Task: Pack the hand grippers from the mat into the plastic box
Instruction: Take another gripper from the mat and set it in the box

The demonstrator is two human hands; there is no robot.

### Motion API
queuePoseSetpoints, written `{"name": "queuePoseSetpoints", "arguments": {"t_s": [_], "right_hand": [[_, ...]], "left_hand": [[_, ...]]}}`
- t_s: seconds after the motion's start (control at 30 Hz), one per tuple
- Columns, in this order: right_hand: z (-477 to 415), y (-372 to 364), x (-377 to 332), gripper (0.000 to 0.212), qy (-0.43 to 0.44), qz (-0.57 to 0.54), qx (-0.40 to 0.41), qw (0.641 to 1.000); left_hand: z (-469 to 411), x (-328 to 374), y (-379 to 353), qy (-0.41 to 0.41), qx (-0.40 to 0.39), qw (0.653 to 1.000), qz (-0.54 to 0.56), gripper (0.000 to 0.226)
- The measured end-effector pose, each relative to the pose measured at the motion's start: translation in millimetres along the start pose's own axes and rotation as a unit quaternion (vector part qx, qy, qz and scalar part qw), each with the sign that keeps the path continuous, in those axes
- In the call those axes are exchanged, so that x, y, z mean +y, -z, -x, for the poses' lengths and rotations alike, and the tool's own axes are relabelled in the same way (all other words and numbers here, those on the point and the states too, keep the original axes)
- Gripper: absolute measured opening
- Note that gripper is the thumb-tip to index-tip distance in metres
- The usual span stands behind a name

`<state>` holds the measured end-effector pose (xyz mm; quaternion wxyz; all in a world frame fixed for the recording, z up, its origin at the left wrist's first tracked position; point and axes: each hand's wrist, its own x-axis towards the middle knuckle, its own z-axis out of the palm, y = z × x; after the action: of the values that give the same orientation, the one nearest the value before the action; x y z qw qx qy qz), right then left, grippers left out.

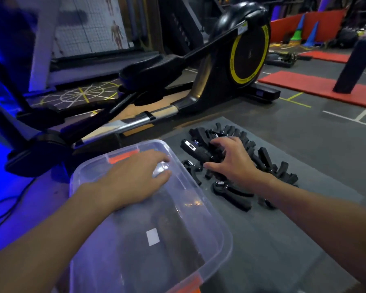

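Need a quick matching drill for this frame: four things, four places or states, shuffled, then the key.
1. left hand
2. right hand
3. plastic box
4. elliptical trainer

a. spread on the pile of hand grippers
b. on the floor beyond the mat
c. resting over the box's far end
d. clear, beside the mat's left edge

Pairs: 1-c, 2-a, 3-d, 4-b

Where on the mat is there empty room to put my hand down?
The mat is bare nearest the person, between the plastic box and the right forearm, and along its far right edge. It is crowded in the middle, where the hand grippers pile up under the right hand.
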<state>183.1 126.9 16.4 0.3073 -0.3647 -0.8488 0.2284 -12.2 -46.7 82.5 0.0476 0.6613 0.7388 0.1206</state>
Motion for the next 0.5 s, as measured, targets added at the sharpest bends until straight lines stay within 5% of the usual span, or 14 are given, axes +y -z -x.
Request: {"name": "queuePoseSetpoints", "arguments": {"t_s": [0.23, 0.5], "right_hand": [[-11.2, 13.6, -81.1, 0.065, 0.198, 0.066, -0.054, 0.976], [-13.0, -27.2, -124.1, 0.07, 0.325, 0.064, -0.06, 0.942]], "left_hand": [[33.9, -28.9, 47.6, 0.042, 0.109, 0.992, 0.048, 0.045], [61.5, -50.6, 65.7, 0.041, 0.134, 0.984, 0.107, 0.045]]}}
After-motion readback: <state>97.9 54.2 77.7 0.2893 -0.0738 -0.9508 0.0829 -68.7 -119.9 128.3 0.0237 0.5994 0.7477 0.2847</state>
